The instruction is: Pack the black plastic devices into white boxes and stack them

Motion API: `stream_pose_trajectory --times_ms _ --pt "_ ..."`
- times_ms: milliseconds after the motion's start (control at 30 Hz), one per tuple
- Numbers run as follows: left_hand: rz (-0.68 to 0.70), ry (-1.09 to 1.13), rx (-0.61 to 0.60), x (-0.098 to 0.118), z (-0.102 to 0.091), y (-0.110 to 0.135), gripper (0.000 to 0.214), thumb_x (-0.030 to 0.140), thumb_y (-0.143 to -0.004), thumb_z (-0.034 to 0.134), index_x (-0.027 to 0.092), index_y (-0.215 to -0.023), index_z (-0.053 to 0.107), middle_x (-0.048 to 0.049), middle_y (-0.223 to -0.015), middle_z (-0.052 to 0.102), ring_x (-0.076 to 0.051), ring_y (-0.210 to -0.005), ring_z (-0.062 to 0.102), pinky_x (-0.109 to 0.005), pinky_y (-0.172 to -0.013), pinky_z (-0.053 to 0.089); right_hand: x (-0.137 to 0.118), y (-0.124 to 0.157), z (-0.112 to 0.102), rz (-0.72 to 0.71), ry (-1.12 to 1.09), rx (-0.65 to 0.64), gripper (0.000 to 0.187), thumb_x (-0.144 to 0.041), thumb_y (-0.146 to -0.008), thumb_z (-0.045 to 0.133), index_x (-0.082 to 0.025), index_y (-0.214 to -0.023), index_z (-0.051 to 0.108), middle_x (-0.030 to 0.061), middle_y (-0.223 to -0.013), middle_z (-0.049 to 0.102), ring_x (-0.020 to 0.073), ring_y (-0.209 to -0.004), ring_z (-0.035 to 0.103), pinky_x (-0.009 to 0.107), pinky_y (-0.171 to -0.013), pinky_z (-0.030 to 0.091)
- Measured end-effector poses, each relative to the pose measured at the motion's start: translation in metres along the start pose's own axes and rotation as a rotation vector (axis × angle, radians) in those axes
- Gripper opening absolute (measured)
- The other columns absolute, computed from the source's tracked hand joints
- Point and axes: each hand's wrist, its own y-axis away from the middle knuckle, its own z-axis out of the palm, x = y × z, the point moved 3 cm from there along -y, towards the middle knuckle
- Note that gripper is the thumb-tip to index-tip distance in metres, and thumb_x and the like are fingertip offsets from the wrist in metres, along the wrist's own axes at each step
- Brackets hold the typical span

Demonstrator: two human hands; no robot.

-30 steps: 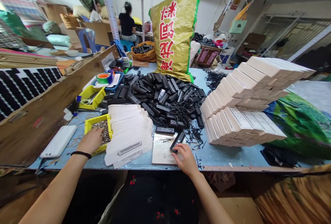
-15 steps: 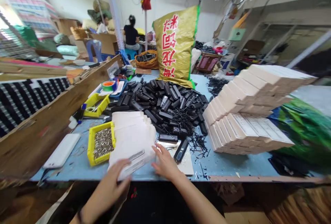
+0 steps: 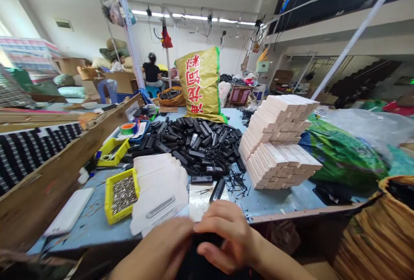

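My left hand (image 3: pixel 161 247) and my right hand (image 3: pixel 226 234) are drawn together close below the camera, in front of the table edge. Both have curled fingers around a dark thing (image 3: pixel 207 245) between them that I cannot make out. Just beyond them on the blue table (image 3: pixel 278 202) lie a fanned stack of white card sleeves (image 3: pixel 160 185), a pale board (image 3: pixel 199 198) with one black piece (image 3: pixel 217 189) on it, and a yellow tray of small metal parts (image 3: pixel 121 194).
A big heap of black plastic pieces (image 3: pixel 194 138) fills the table's middle, with a yellow sack (image 3: pixel 200 82) behind. Stacked pale boxes (image 3: pixel 278 146) stand right, green bags (image 3: pixel 343 155) and a woven basket (image 3: pixel 381 228) further right. A wooden board (image 3: pixel 64 163) walls the left. People sit far back.
My left hand left the yellow tray and my right hand left the black piece on the board. Both pulled back off the table and met near my body. The view tilted upward.
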Motion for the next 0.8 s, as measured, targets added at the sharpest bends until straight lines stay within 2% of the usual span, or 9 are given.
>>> stream_pose_trajectory --times_ms 67,133,233,367,433,500,567,633,800 --pt "-0.266 0.341 0.083 0.005 0.004 -0.032 0.014 0.032 -0.075 0.059 0.026 -0.086 0.065 -0.006 -0.087 0.067 -0.022 -0.083 0.061 -0.034 -0.077 0.051 0.005 -0.001 0.044 -0.002 0.067 -0.045 0.029 -0.039 -0.082 0.065 -0.024 -0.106 0.061 0.0052 -0.08 0.066 0.0199 -0.072 0.062 0.033 -0.067 0.051" --pt "-0.574 0.825 0.34 -0.005 0.009 -0.064 0.016 0.029 -0.069 0.063 0.022 -0.082 0.057 -0.0042 -0.081 0.063 -0.018 -0.072 0.06 -0.031 -0.067 0.05 0.015 0.008 0.076 0.098 0.119 0.02 0.033 -0.04 -0.082 0.064 -0.021 -0.109 0.06 0.0087 -0.09 0.066 0.0227 -0.082 0.061 0.035 -0.073 0.051" --pt "-0.67 0.96 0.474 -0.019 0.018 -0.098 0.023 0.032 -0.069 0.061 0.021 -0.084 0.047 -0.0008 -0.08 0.059 -0.012 -0.065 0.059 -0.025 -0.06 0.046 0.031 0.024 0.093 0.304 0.107 0.135 0.026 -0.029 -0.089 0.057 -0.021 -0.113 0.056 0.0099 -0.098 0.063 0.022 -0.089 0.059 0.035 -0.078 0.051" --pt "-0.69 1.023 0.412 -0.02 0.033 -0.105 0.026 0.031 -0.068 0.064 0.021 -0.083 0.045 0.0 -0.079 0.057 -0.011 -0.063 0.058 -0.023 -0.057 0.045 0.038 0.027 0.083 0.399 0.001 0.131 0.015 -0.027 -0.092 0.047 -0.02 -0.089 0.06 0.0082 -0.086 0.062 0.0206 -0.083 0.057 0.034 -0.076 0.05" --pt "-0.689 1.062 0.32 -0.009 0.039 -0.096 0.024 0.029 -0.068 0.066 0.02 -0.082 0.048 -0.0006 -0.079 0.059 -0.012 -0.064 0.059 -0.024 -0.06 0.047 0.041 0.033 0.078 0.537 -0.314 0.095 0.022 -0.032 -0.093 0.042 -0.019 -0.082 0.056 0.0052 -0.074 0.06 0.0181 -0.074 0.057 0.031 -0.069 0.05" --pt "-0.618 1.033 0.069 0.007 0.046 -0.079 0.019 0.026 -0.069 0.066 0.02 -0.081 0.053 -0.0013 -0.078 0.061 -0.014 -0.069 0.062 -0.027 -0.065 0.049 0.046 0.049 0.076 0.759 -0.81 0.022 0.03 -0.038 -0.093 0.037 -0.019 -0.075 0.051 -0.0011 -0.053 0.049 0.0142 -0.053 0.051 0.024 -0.051 0.045" --pt "-0.438 0.851 -0.331 0.022 0.053 -0.052 0.01 0.025 -0.075 0.061 0.021 -0.084 0.058 -0.0017 -0.079 0.064 -0.018 -0.078 0.064 -0.03 -0.07 0.05 0.049 0.075 0.068 0.972 -1.233 -0.12 0.033 -0.04 -0.088 0.037 -0.019 -0.064 0.048 -0.006 -0.039 0.034 0.0106 -0.035 0.036 0.02 -0.038 0.032" --pt "-0.198 0.52 -0.629 0.03 0.058 -0.018 0.011 0.022 -0.08 0.054 0.023 -0.088 0.061 -0.0023 -0.082 0.067 -0.022 -0.085 0.065 -0.032 -0.075 0.05 0.053 0.102 0.05 1.097 -1.408 -0.163 0.03 -0.038 -0.079 0.046 -0.018 -0.056 0.047 -0.0059 -0.037 0.033 0.0084 -0.033 0.03 0.019 -0.037 0.026" --pt "0.382 -0.144 -0.559 0.036 0.063 0.02 0.024 0.012 -0.079 0.049 0.021 -0.099 0.06 -0.0098 -0.091 0.07 -0.025 -0.094 0.064 -0.037 -0.086 0.049 0.057 0.129 0.017 1.051 -1.287 0.249 0.02 -0.031 -0.071 0.055 -0.016 -0.059 0.059 0.0015 -0.049 0.052 0.0115 -0.044 0.046 0.026 -0.053 0.041"
